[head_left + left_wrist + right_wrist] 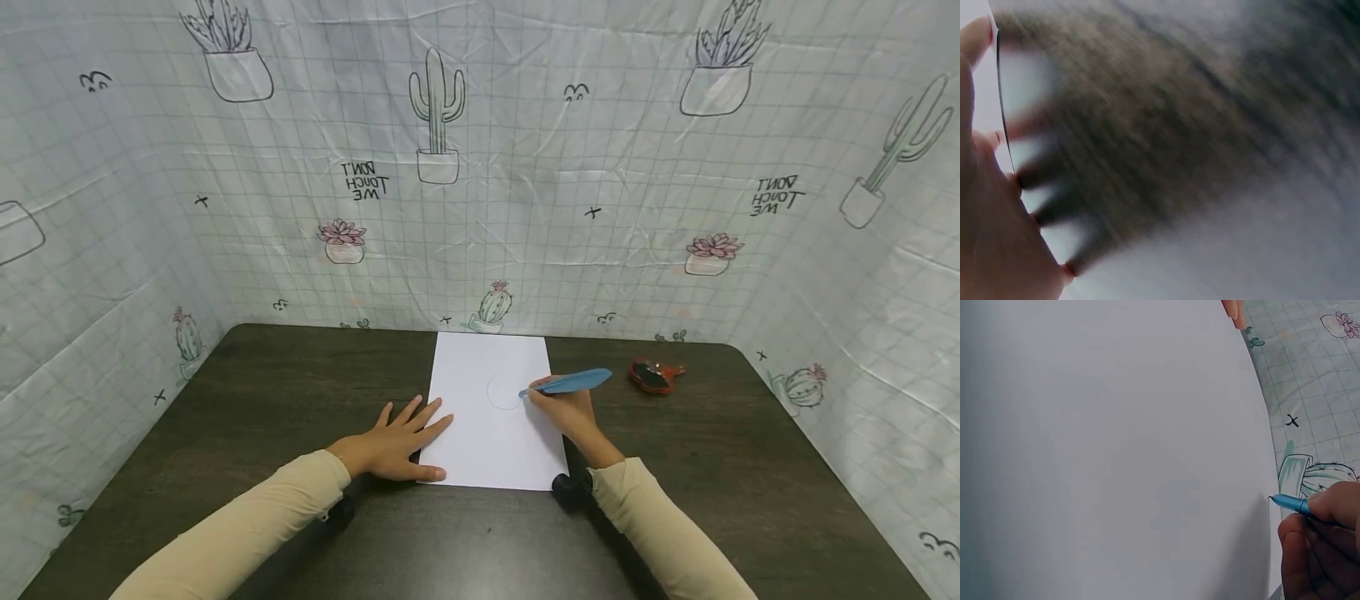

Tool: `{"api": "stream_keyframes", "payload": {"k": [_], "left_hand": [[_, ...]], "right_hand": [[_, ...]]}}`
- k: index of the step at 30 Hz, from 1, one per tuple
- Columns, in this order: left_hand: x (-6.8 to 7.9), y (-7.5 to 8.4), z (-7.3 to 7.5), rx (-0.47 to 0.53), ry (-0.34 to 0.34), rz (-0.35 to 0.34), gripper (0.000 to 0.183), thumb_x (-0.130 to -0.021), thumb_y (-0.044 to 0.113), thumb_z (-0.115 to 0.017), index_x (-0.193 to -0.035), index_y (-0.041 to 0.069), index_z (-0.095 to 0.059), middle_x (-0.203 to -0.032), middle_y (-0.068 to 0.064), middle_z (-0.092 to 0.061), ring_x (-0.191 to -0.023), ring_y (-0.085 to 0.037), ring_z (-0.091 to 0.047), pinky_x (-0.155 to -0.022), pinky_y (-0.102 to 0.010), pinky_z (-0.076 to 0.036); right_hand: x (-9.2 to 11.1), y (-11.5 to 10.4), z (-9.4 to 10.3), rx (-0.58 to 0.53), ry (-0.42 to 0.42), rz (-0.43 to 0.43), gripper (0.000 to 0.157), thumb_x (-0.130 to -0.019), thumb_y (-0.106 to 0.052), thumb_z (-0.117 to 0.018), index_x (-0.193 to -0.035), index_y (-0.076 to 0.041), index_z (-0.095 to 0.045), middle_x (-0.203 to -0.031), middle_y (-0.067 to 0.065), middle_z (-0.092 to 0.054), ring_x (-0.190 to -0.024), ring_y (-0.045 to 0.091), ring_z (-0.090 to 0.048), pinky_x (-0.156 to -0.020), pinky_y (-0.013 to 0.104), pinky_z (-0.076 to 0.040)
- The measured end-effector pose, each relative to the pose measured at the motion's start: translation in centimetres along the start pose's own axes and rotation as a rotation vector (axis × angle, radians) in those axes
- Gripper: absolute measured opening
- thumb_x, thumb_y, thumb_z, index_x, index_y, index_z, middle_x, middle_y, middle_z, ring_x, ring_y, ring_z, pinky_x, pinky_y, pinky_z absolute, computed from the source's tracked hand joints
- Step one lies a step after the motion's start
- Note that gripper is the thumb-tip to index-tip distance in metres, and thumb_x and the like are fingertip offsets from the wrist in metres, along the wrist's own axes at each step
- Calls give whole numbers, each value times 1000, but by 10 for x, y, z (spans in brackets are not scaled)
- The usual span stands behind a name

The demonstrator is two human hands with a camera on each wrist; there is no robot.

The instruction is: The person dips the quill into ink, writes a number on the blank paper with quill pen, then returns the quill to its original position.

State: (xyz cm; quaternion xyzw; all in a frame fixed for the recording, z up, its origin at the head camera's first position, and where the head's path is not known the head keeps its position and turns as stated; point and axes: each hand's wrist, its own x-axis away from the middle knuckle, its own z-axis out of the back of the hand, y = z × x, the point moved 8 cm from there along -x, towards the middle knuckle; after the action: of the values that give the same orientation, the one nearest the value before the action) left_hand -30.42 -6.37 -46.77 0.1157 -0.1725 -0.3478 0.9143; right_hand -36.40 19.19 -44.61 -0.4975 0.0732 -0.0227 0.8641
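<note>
A white sheet of paper [487, 454] lies on the dark table, with a thin, partly drawn round line [488, 392] in its upper half. My right hand [572, 414] pinches a blue pen [1291, 503] topped by a blue feather [581, 381]; in the right wrist view its tip is right at the paper. My left hand [397, 446] rests palm down across the sheet's left edge, fingers spread, thumb near the lower left corner. The left wrist view has this hand [997, 244] along its left side, the fingertips casting shadows.
On the table [720, 450], right of the paper, lies a small red and black object [654, 377]. A cloth with cactus drawings [525, 208] hangs behind the table and on both sides. The sheet's top edge reaches the table's back edge.
</note>
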Motion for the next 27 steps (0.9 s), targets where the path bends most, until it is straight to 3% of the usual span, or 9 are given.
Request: {"api": "stream_keyframes", "payload": {"k": [9,27], "left_hand": [[-2,-2,-2,-8,6,2,85,-91,64,-48,-156,24,-13,-162,-6,3,-147,-35,5,-108,-68,2],[-1,1,0,-2,1,-2,84,-92,62,-49,-156,21,-14,-162,-8,1,-147,-36,4,-108,-69,1]], "right_hand": [[-1,-1,-5,1,41,-2,14,-81,-15,-75,-93,-6,-76,-87,6,-73,-78,15,-62,-67,27,-46],[-1,-4,-24,-55,12,-24,13,-81,-13,-75,-91,-6,-76,-86,3,-73,-81,11,-63,-74,26,-47]]}}
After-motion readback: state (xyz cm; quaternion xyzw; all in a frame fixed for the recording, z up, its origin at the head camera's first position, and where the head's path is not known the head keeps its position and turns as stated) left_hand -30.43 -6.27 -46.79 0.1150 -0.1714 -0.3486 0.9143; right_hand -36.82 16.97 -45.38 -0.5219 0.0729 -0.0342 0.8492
